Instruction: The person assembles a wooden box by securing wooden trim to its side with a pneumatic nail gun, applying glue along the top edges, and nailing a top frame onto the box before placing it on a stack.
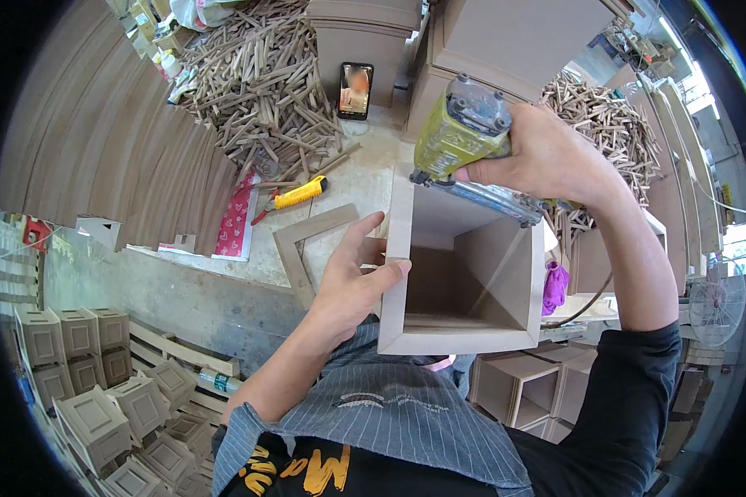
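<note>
An open wooden box (396, 290) faces me at the bench edge, its hollow inside showing. My left hand (352, 277) rests against the box's left side, the thumb on its front rim and the fingers spread apart. Wrapped round the handle of a green nail gun (454, 137) is my right hand (547, 157). The gun's metal magazine lies across the top right of the box opening; whether its nose touches the rim is unclear. A mitred wooden frame piece (294, 261) lies on the bench just left of my left hand.
Small wooden sticks (257, 91) are heaped at the back, with more (609, 132) at right. A phone (355, 91) stands upright behind a yellow-handled cutter (300, 195). Stacked panels (99, 124) fill the left. Finished boxes (95, 418) sit low left; a purple cloth (555, 288) hangs right.
</note>
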{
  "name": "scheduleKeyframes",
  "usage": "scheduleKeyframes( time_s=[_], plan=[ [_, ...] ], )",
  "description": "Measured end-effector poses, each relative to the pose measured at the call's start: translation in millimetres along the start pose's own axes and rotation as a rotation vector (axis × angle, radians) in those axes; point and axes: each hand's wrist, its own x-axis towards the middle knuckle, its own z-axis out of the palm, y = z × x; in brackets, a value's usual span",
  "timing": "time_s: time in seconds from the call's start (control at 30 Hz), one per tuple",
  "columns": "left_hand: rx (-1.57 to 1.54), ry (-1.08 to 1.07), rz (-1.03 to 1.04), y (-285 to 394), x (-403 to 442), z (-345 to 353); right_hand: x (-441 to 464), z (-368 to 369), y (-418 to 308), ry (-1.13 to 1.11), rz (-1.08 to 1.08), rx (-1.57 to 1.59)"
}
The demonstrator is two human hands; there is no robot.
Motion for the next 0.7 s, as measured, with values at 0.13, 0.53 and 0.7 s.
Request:
scheduleKeyframes(
  time_s=[0.13,0.53,0.7],
  plan=[
    [0.029,-0.011,0.011,0.1,1.0,-1.8,-5.4,-2.7,-3.2,-0.011,-0.003,0.046],
    [0.366,-0.268,0.085,-11.8,-65.3,-38.0,-123.7,3.6,-41.9,-0.248,0.003,0.337],
    [0.262,-0.219,0.077,-20.8,-64.7,-34.1,-136.1,9.8,-63.2,-0.235,-0.057,0.260]
  ],
)
